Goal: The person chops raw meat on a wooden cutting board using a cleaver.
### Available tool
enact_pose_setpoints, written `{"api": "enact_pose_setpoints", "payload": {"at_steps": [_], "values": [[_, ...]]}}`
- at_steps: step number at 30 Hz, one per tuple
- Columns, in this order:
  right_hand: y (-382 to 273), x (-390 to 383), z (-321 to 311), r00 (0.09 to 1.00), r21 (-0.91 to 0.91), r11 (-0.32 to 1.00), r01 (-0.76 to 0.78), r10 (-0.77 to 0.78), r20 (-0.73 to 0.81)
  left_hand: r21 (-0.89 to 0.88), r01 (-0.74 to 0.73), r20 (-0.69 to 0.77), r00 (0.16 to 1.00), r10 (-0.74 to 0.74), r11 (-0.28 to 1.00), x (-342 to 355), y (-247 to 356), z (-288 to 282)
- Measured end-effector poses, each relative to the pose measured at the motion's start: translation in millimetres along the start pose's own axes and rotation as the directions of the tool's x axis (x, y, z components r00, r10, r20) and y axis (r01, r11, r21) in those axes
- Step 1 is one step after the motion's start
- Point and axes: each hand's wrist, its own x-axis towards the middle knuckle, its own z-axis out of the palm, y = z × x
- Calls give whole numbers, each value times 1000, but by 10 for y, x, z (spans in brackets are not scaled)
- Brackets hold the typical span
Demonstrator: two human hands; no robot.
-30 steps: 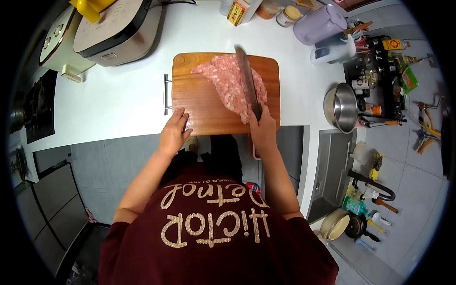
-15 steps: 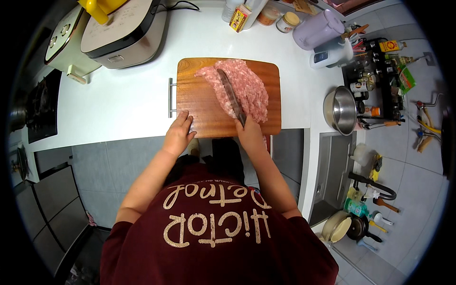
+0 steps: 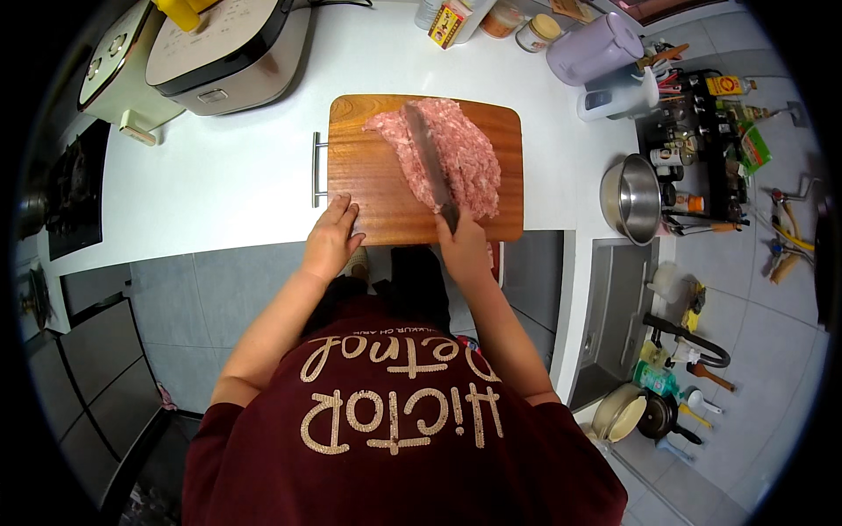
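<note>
A wide layer of pink minced meat (image 3: pixel 469 158) covers the right half of a wooden cutting board (image 3: pixel 368 184), which has a metal handle on its left side. In my right hand (image 3: pixel 462 244) is the dark handle of a kitchen knife (image 3: pixel 424 147). Its long blade points away from me and lies over the meat, slightly blurred. My left hand (image 3: pixel 333 235) rests on the board's near left corner, fingers stretched out and thumb apart, holding nothing.
A rice cooker (image 3: pixel 224 57) and a pale green appliance (image 3: pixel 123 66) stand at the far left. At the right are a steel bowl (image 3: pixel 633 200), a lilac jug (image 3: pixel 596 48) and a sink (image 3: pixel 610 302). A small yellow box (image 3: pixel 449 24) and jars stand at the back.
The knife blade has shifted slightly and now looks broader, as if tilted or raised a little. My left hand stays at the board's corner. The whole view has moved slightly.
</note>
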Motion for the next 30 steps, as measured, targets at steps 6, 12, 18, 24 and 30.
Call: {"api": "enact_pose_setpoints", "payload": {"at_steps": [6,12,18,24,30], "values": [[13,101,-83,997,40,997,68,-67,-27,-5,-10,29,1000,10,1000,-3,-31,6],[170,109,-7,1000,-36,999,9,-8,21,9,-4,25,1000,4,1000,25,-54,17],[275,134,23,994,34,999,10,-6,-111,11,4,28,1000,-4,1000,32,-6,4],[27,163,-220,994,114,991,65,-54,-95,-13,3,22,1000,-3,1000,21,-19,-3],[174,201,-68,1000,-100,995,-23,24,9,-15,-20,56,998,21,1000,-2,-21,9]]}}
